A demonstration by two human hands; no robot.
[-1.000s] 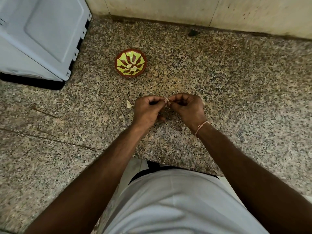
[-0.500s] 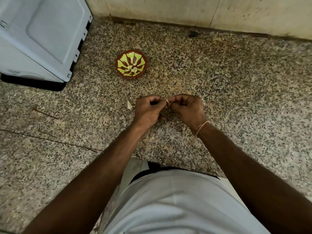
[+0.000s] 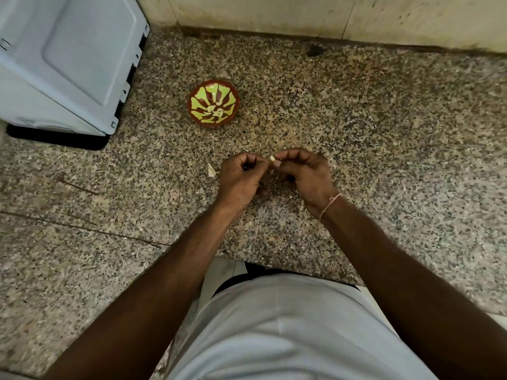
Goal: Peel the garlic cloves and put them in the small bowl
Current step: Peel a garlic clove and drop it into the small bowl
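While the right hand (image 3: 303, 174) pinches a pale garlic clove (image 3: 272, 159) between thumb and curled forefinger above the speckled stone counter (image 3: 384, 138), the left hand (image 3: 240, 179) sits just at its nine o'clock, fingers curled tight; whether it grips the clove's skin cannot be told. The small bowl (image 3: 213, 103), red-brown with green petals, rests at eleven o'clock from the hands, well apart. A loose garlic piece (image 3: 211, 170) lies just beside the left hand at nine o'clock.
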